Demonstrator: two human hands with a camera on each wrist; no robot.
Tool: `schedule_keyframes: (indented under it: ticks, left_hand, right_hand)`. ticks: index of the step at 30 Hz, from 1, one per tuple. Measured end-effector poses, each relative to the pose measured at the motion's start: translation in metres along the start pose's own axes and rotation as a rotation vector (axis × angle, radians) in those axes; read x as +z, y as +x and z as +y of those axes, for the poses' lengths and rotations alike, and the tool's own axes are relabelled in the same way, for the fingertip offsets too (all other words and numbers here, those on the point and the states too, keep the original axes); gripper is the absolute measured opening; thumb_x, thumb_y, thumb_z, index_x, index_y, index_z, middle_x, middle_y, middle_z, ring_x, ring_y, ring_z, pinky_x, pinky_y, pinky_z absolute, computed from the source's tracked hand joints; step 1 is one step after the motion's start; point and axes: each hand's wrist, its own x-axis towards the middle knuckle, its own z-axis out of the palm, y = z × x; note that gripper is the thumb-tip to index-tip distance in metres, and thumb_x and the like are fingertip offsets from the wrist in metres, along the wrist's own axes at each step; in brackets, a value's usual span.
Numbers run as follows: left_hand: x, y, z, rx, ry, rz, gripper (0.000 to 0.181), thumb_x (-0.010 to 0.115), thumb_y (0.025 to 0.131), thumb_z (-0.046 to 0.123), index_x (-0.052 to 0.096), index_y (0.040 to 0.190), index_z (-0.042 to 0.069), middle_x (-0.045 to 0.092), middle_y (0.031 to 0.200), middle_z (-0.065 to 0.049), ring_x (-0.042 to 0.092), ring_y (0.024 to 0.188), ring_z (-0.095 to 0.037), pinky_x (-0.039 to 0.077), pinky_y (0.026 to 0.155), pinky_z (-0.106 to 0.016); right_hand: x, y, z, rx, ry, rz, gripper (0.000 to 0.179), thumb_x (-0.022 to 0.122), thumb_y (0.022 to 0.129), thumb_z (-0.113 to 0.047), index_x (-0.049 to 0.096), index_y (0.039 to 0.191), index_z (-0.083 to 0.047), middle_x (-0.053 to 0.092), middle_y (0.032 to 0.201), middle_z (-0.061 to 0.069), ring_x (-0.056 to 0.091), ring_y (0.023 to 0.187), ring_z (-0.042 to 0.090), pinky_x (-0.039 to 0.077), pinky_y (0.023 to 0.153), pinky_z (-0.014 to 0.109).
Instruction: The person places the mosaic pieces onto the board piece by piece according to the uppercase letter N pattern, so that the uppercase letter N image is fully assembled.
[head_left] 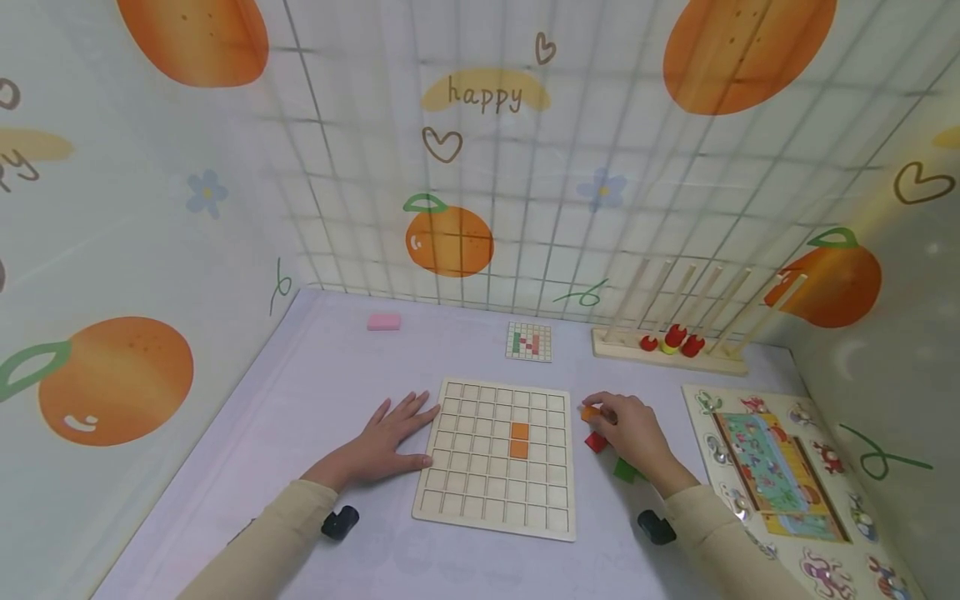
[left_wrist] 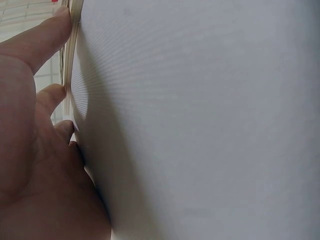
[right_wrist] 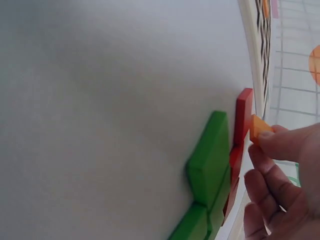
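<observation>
A wooden grid board (head_left: 465, 467) lies flat on the table, two orange square tiles (head_left: 519, 440) set one above the other in its cells. My left hand (head_left: 382, 446) rests with spread fingers at the board's left edge, thumb and fingertips touching it. To the right of the board my right hand (head_left: 633, 429) pinches an orange tile (right_wrist: 257, 127) between thumb and fingers. Beneath and beside that hand lie red tiles (right_wrist: 243, 112) and green tiles (right_wrist: 210, 155), partly hidden by it in the head view.
Behind the board lies a small pattern card (head_left: 528, 342) with green and red squares. A pink block (head_left: 384, 322) is at the back left. A wooden peg rack (head_left: 667, 354) with red and yellow beads stands back right, and a picture puzzle board (head_left: 780, 475) lies at the right.
</observation>
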Motion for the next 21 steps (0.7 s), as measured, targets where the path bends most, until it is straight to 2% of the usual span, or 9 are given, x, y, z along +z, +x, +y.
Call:
schedule_keyframes:
  ticks: [7,15,21]
  left_hand:
    - [0.000,0.000,-0.001,0.000,-0.002,0.001,0.085,0.064,0.094,0.058,0.029,0.162,0.022,0.012,0.171,-0.007,0.004,0.157,-0.029,-0.004,0.124,-0.057]
    - [0.001,0.001,-0.001,0.001,-0.003,0.004,0.085,0.064,0.093,0.059,0.029,0.162,0.023,0.011,0.171,-0.006,0.003,0.157,-0.028,-0.005,0.124,-0.057]
    - [0.002,0.001,-0.002,0.002,0.006,0.005,0.085,0.064,0.093,0.060,0.029,0.162,0.023,0.011,0.171,-0.006,0.004,0.157,-0.028,-0.004,0.124,-0.057]
  right_hand:
    - [0.001,-0.001,0.000,-0.002,0.040,0.008,0.027,0.074,0.095,-0.020,0.073,0.121,-0.020,0.071,0.099,0.003,0.056,0.088,0.023,0.051,0.072,0.032]
    - [0.000,-0.005,-0.004,0.017,0.078,0.028,0.021,0.074,0.095,-0.019,0.072,0.115,-0.018,0.073,0.097,0.001,0.060,0.089,0.020,0.051,0.070,0.030]
    - [-0.002,-0.011,-0.012,0.018,0.098,0.033,0.016,0.074,0.094,-0.017,0.072,0.111,-0.018,0.071,0.091,-0.001,0.059,0.081,0.017,0.051,0.063,0.028]
